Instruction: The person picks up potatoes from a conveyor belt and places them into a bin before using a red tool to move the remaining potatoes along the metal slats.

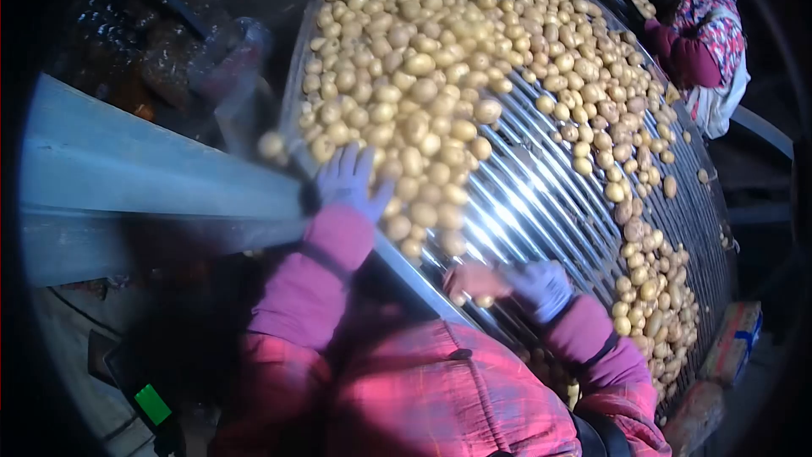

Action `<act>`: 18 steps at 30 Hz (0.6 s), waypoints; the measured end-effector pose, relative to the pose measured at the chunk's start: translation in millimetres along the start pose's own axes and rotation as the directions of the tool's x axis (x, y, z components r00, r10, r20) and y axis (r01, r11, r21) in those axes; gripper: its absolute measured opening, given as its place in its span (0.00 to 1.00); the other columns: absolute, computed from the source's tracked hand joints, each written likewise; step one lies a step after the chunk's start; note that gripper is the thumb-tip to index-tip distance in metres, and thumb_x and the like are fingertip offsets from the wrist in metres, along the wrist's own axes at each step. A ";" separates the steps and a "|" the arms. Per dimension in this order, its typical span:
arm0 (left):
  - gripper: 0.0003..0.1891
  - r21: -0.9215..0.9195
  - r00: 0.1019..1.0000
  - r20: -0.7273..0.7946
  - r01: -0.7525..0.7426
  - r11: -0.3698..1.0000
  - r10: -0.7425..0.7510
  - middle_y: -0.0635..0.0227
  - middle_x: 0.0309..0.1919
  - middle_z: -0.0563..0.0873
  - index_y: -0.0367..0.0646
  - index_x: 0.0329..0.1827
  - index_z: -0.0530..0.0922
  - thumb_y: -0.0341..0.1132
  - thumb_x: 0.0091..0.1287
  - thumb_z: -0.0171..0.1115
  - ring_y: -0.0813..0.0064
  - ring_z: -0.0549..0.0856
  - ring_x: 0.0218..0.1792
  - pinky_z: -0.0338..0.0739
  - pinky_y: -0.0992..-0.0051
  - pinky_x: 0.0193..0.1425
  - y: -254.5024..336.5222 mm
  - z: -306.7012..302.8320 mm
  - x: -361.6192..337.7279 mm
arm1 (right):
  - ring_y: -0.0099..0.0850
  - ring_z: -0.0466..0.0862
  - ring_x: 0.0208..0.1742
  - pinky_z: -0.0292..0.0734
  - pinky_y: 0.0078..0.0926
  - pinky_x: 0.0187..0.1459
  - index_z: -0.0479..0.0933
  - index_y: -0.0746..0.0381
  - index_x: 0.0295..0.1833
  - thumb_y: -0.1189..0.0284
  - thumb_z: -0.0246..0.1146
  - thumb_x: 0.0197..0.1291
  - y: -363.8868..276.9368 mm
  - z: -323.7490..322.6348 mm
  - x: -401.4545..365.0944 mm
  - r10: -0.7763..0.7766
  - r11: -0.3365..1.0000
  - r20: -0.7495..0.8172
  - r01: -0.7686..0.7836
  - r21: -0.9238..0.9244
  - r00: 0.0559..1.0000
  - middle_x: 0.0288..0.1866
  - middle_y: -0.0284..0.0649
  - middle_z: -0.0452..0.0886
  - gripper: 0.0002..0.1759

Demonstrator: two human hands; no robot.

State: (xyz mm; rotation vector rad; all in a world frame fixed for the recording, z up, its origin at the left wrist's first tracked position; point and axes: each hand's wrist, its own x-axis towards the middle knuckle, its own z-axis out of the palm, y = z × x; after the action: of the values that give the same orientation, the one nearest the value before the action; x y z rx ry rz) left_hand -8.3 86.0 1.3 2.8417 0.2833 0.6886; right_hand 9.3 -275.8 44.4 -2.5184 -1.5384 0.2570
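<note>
My left hand (349, 182), in a pale purple glove, lies with fingers spread on the near-left edge of a large heap of potatoes (406, 76). My right hand (541, 289), gloved the same way, is low over the near side of the metal slatted table (541, 203). Its fingers seem closed on the end of a reddish-brown piece (478, 279); motion blur hides what kind of thing it is. Small potatoes (484, 301) show just under that piece. Shiny bare bars run between the heap and the potatoes on the right.
A wide blue-grey metal beam (161, 169) reaches toward the table from the left. More potatoes (655, 305) lie along the right side. Another person (706, 42) in a patterned head covering stands at the far right. A box-like bundle (734, 343) sits beyond the right edge.
</note>
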 end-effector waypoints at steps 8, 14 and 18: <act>0.31 -0.079 0.998 0.025 0.061 0.995 -0.059 0.57 0.58 0.74 0.43 0.61 0.72 0.51 0.58 0.61 0.55 0.73 0.58 0.64 0.57 0.62 -2.2 -1.7 -0.9 | 0.41 0.74 0.49 0.66 0.41 0.48 0.71 0.47 0.55 0.68 0.60 0.47 -29.0 26.4 102.8 -0.005 1.000 -0.042 0.005 0.016 0.999 0.47 0.40 0.72 0.24; 0.32 -0.129 0.995 0.059 0.083 0.988 -0.076 0.53 0.61 0.70 0.43 0.65 0.67 0.50 0.60 0.57 0.52 0.69 0.61 0.60 0.55 0.64 -5.0 -8.0 -2.3 | 0.39 0.71 0.51 0.66 0.40 0.49 0.71 0.44 0.54 0.64 0.58 0.52 16.5 40.2 194.3 0.020 0.988 -0.110 -0.036 -0.148 0.994 0.47 0.39 0.71 0.20; 0.33 -0.155 0.996 0.050 0.085 0.984 -0.079 0.52 0.62 0.70 0.43 0.64 0.67 0.48 0.57 0.61 0.51 0.70 0.60 0.62 0.55 0.64 -4.6 -8.0 3.0 | 0.37 0.73 0.51 0.69 0.39 0.46 0.73 0.44 0.48 0.62 0.58 0.52 46.0 34.8 256.6 0.057 0.964 -0.167 -0.098 -0.246 0.984 0.46 0.37 0.73 0.15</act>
State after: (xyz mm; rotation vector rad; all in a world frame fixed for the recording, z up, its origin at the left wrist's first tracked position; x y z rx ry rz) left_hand -10.1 92.3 8.4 2.6758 0.3222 0.6035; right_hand 156.0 -65.6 -14.2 -2.7179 -1.4962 -0.1385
